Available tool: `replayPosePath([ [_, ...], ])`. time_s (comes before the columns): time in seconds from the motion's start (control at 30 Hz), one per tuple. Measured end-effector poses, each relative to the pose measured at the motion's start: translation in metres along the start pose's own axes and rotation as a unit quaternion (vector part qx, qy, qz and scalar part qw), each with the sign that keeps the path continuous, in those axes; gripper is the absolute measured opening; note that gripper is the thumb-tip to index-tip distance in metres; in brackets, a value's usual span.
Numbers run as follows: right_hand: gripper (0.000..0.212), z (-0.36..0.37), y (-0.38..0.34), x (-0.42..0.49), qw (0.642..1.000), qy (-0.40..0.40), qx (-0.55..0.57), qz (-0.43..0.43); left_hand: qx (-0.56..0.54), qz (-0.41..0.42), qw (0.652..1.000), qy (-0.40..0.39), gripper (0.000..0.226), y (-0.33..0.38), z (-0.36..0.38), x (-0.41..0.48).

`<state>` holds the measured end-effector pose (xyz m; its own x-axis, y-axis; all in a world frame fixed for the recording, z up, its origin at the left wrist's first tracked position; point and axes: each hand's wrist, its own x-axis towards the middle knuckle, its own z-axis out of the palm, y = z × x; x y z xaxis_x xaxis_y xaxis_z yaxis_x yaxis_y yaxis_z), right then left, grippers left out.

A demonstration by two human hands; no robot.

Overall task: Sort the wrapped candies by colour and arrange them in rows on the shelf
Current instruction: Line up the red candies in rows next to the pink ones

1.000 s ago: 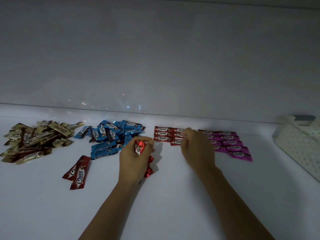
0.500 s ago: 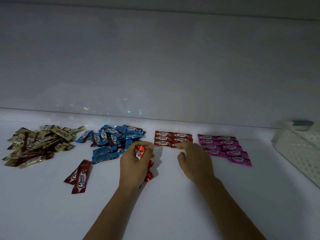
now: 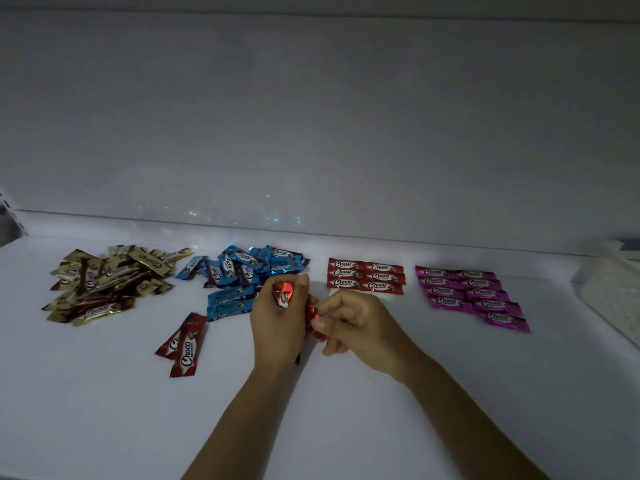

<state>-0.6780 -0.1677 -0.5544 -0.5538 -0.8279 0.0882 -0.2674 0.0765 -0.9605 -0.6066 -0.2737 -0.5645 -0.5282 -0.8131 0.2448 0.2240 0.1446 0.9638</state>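
Note:
My left hand point(image 3: 278, 327) grips a bunch of red candies point(image 3: 283, 293) above the white shelf point(image 3: 346, 410). My right hand point(image 3: 360, 325) pinches the lower end of one red candy point(image 3: 316, 315) sticking out of that bunch. Behind the hands lie neat rows of red candies point(image 3: 365, 279), and further right neat rows of pink candies point(image 3: 471, 296). A loose pile of blue candies point(image 3: 244, 277) sits left of centre, a loose pile of gold candies point(image 3: 107, 282) at far left. Two red candies point(image 3: 181, 344) lie apart at front left.
A white perforated basket point(image 3: 613, 292) stands at the right edge of the shelf. The white back wall point(image 3: 311, 133) rises just behind the candies.
My right hand has pulled back from the red rows toward my left hand and now pinches a candy from the held bunch. The left hand has stayed in place.

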Motion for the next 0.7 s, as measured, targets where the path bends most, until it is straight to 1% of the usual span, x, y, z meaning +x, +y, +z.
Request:
replayPosePath([
  [0.13, 0.012, -0.008, -0.003, 0.003, 0.995, 0.1, 0.002, -0.024, 0.027, 0.002, 1.0, 0.011, 0.004, -0.005, -0.001, 0.002],
  [0.2, 0.014, -0.014, -0.004, 0.005, 0.986, 0.156, 0.037, -0.037, 0.015, -0.02, 1.0, 0.008, 0.006, -0.004, -0.001, 0.002],
  [0.27, 0.013, -0.019, -0.005, 0.006, 0.979, 0.19, 0.067, -0.038, 0.004, -0.04, 0.999, 0.0, 0.01, -0.001, 0.0, 0.002],
  [0.37, 0.016, -0.019, -0.002, 0.007, 0.975, 0.199, 0.089, -0.043, 0.002, -0.043, 0.999, -0.018, 0.013, 0.002, 0.0, -0.001],
  [0.43, 0.023, -0.017, 0.001, 0.008, 0.973, 0.203, 0.071, -0.079, -0.002, -0.049, 0.998, -0.026, 0.015, 0.005, 0.0, -0.003],
  [0.5, 0.029, -0.017, 0.004, 0.008, 0.967, 0.219, 0.0, -0.128, -0.013, -0.062, 0.997, -0.036, 0.016, 0.005, 0.0, -0.004],
  [0.57, 0.023, -0.018, 0.008, 0.008, 0.952, 0.232, -0.086, -0.181, -0.017, -0.072, 0.996, -0.041, 0.012, 0.005, 0.001, -0.003],
  [0.6, 0.02, -0.017, 0.01, 0.008, 0.946, 0.232, -0.116, -0.194, -0.015, -0.076, 0.996, -0.041, 0.01, 0.004, 0.001, -0.003],
  [0.67, 0.021, -0.014, 0.009, 0.008, 0.947, 0.229, -0.119, -0.191, -0.01, -0.085, 0.996, -0.029, 0.006, 0.002, 0.0, -0.002],
  [0.7, 0.025, -0.012, 0.007, 0.007, 0.954, 0.229, -0.087, -0.172, -0.008, -0.086, 0.996, -0.023, 0.006, 0.001, 0.0, -0.001],
])
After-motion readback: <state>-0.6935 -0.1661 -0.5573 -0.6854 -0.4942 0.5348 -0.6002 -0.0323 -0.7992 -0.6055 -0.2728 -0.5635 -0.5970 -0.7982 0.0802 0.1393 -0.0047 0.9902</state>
